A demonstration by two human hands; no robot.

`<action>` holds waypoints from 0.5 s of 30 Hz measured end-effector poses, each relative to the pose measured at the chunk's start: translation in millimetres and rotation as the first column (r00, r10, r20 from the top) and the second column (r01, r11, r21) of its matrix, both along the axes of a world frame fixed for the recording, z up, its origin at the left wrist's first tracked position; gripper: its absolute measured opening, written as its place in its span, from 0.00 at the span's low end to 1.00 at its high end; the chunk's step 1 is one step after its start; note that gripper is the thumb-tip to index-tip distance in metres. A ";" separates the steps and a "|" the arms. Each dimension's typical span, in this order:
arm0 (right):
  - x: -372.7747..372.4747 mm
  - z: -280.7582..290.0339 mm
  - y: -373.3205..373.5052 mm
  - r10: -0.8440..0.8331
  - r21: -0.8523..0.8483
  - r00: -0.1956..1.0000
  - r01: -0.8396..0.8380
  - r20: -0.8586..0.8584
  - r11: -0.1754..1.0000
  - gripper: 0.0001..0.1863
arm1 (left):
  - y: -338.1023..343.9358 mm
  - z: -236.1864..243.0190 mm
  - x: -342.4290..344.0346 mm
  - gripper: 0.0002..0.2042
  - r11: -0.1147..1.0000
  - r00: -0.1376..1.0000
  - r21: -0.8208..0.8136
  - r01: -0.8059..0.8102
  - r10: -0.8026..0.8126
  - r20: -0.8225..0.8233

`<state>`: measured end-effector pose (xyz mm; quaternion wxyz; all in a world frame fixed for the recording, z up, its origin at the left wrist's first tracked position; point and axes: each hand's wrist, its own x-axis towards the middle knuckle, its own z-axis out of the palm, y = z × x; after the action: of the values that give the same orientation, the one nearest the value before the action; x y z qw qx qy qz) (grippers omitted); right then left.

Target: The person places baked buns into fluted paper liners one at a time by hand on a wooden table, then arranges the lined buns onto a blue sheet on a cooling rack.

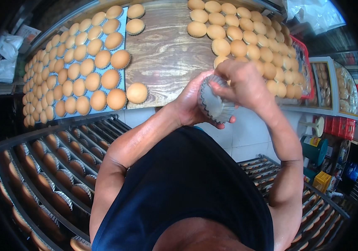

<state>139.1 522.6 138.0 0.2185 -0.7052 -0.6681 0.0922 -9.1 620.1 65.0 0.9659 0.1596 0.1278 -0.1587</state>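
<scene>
Over the table's near edge, my left hand [189,100] cups a grey fluted baking tin [213,104], which looks like a nested stack. My right hand [246,81] is closed at the tin's upper rim, with a finger or thumb reaching over its open mouth. What the curled fingertips of that hand hold is partly hidden. Close to my right hand stand rows of round golden cakes [238,48] on the table. Left of my hands, a single cake in a fluted tin [137,93] sits near the table edge.
Many cakes in tins [93,81] cover a blue ridged surface on the left. Bare wood [162,50] shows between the two groups. Dark racks [41,167] loaded with cakes stand at lower left and lower right. A glass-sided case [333,85] is on the right.
</scene>
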 end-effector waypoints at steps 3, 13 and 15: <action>6.3 -0.7 -1.7 0.018 -0.024 0.994 -0.021 -0.108 0.999 0.12 | -0.5 -2.7 -0.1 0.33 1.000 1.000 -0.003 -0.006 0.006 -0.003; 10.4 -0.3 -3.3 0.044 -0.013 0.997 -0.045 -0.069 0.999 0.11 | -1.4 -4.7 2.5 0.31 0.995 1.000 -0.099 0.000 0.001 0.007; 11.1 -0.3 -2.4 0.024 -0.029 0.997 -0.026 -0.068 0.999 0.11 | -0.8 -6.7 4.2 0.32 0.991 1.000 -0.135 0.002 0.001 0.025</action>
<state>150.1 520.2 137.7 0.2296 -0.6966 -0.6675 0.1287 -4.9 619.3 58.3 0.9760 0.0959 0.1045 -0.1650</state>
